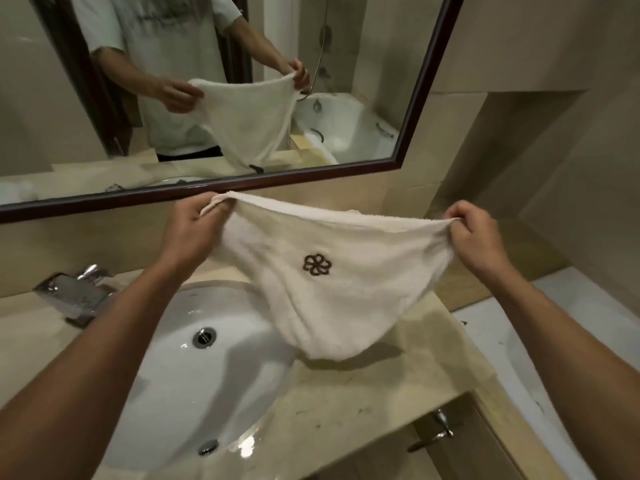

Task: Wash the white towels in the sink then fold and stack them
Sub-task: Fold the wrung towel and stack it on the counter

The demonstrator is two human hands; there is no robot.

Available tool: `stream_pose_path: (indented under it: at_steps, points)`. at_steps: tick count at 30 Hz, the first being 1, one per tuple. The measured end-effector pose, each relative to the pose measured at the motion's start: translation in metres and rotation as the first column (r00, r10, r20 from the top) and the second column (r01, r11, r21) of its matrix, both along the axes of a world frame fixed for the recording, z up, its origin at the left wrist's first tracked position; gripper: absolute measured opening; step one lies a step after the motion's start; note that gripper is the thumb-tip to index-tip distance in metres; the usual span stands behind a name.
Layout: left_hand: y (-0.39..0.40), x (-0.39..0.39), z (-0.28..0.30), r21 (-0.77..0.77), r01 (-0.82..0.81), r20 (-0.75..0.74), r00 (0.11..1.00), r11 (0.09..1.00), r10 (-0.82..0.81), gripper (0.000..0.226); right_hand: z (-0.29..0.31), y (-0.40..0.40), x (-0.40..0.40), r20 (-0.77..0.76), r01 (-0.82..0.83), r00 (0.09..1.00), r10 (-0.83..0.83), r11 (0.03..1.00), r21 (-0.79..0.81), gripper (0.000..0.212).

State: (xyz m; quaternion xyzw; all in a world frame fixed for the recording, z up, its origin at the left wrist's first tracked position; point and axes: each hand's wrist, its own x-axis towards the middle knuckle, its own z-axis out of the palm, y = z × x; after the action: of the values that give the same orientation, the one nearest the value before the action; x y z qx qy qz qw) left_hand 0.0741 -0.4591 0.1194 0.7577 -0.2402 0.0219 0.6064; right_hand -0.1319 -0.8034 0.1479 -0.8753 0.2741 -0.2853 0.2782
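A white towel [346,292] with a dark flower emblem hangs stretched in the air above the counter, just right of the sink [194,368]. My left hand [197,226] pinches its upper left corner. My right hand [474,237] pinches the upper right corner. The towel sags in the middle and its lower edge hovers just over the beige counter [346,403]. The white oval sink basin holds no towel.
A chrome faucet [76,296] stands at the sink's left. A dark-framed mirror [242,98] above reflects a person holding the towel and a bathtub. A white ledge [519,341] lies right of the counter. A metal handle [440,427] sticks out below the counter edge.
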Motion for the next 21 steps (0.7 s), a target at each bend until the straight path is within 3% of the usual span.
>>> stream_pose_path:
  at_steps: [3,6,10,13,15,18,19,20,21]
  points:
    - [0.002,0.003,0.008,0.21,-0.142,0.303,0.95,0.967,0.074,0.026,0.002,-0.004,0.001,0.045,0.044,0.998,-0.043,0.999,-0.02,0.02]
    - [0.001,-0.001,0.013,0.345,-0.105,0.423,0.904,0.933,-0.055,0.021,0.003,-0.004,-0.002,-0.001,0.042,0.999,-0.042,0.998,-0.047,0.022]
    - [-0.006,-0.008,0.007,0.356,-0.019,0.234,0.97,0.934,-0.07,0.016,-0.002,0.005,-0.002,-0.043,0.006,0.999,-0.006,1.0,-0.015,0.024]
    - [-0.023,-0.023,0.018,0.257,0.123,-0.011,0.992,0.959,-0.124,0.011,0.002,0.016,0.004,-0.039,-0.086,0.995,0.095,0.98,0.18,0.022]
    - [-0.043,-0.039,0.029,0.24,0.22,-0.098,0.975,0.946,-0.202,0.023,0.012,0.031,0.012,-0.003,-0.165,0.985,0.172,0.951,0.263,0.02]
    - [-0.079,-0.068,0.046,0.346,0.384,-0.083,0.921,0.856,-0.38,0.083,0.031,0.064,0.031,0.062,-0.32,0.947,0.316,0.904,0.282,0.012]
    - [-0.091,-0.074,0.051,0.392,0.419,-0.048,0.898,0.819,-0.437,0.09,0.036,0.075,0.037,0.078,-0.374,0.927,0.366,0.891,0.257,0.009]
    - [-0.1,-0.078,0.055,0.415,0.444,-0.006,0.874,0.794,-0.486,0.08,0.042,0.085,0.041,0.079,-0.416,0.909,0.409,0.882,0.222,0.007]
    - [-0.105,-0.078,0.058,0.418,0.459,0.024,0.857,0.784,-0.514,0.055,0.046,0.092,0.044,0.071,-0.44,0.898,0.434,0.882,0.171,0.009]
